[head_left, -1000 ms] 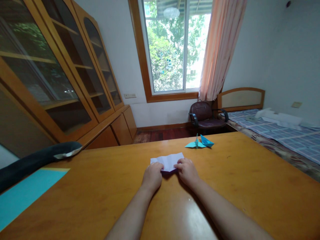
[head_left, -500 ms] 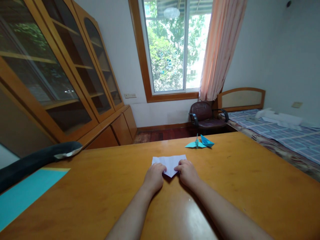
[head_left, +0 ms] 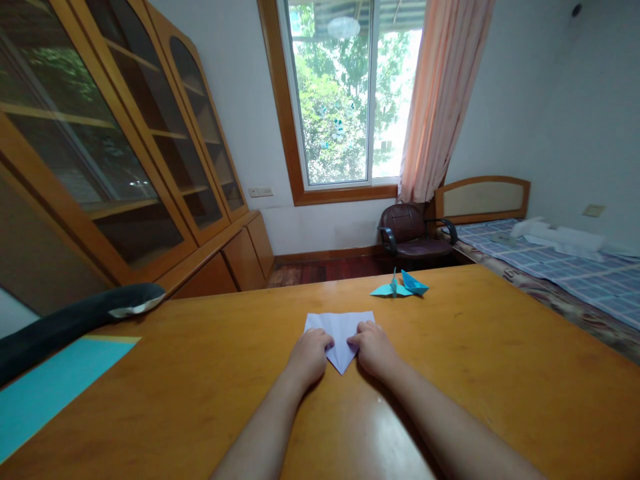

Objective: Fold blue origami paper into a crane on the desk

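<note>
Paper on the tabletop, tip toward me. My left fingers and right fingers grasp its 2 sides. Looks mid-fold; next move likely wants even pressure along creases.

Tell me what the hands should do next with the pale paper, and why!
I'd press the pale paper flat, sliding the fingers gently toward its pointed end. That seems a good small move because the left hand and right hand are already on its two sides, the point faces the person, and crease lines show across it.
</note>
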A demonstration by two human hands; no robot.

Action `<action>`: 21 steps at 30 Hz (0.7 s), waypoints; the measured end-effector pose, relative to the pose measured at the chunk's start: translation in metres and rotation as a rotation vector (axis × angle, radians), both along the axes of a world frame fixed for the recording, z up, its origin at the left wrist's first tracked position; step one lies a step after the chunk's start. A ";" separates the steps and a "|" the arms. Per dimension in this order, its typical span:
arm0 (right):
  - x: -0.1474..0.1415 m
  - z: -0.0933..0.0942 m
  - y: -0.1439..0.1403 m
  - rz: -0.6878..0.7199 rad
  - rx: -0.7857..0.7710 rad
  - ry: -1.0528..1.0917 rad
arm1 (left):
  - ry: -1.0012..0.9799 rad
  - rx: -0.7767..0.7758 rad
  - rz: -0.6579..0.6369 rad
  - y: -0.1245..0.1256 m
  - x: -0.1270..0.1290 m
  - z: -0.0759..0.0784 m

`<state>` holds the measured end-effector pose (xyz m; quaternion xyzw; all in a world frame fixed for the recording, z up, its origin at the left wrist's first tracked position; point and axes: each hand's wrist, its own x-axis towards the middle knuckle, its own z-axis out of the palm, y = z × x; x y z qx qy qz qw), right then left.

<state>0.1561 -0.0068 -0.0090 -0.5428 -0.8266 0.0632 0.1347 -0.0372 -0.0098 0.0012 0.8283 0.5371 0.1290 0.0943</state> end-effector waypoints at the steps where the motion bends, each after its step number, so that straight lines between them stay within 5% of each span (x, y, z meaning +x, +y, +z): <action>1: 0.000 0.000 0.000 0.001 0.002 -0.003 | 0.010 0.000 0.000 0.000 0.000 0.000; 21: -0.011 0.009 -0.012 0.082 -0.024 -0.037 | 0.179 0.017 0.065 -0.011 0.021 0.006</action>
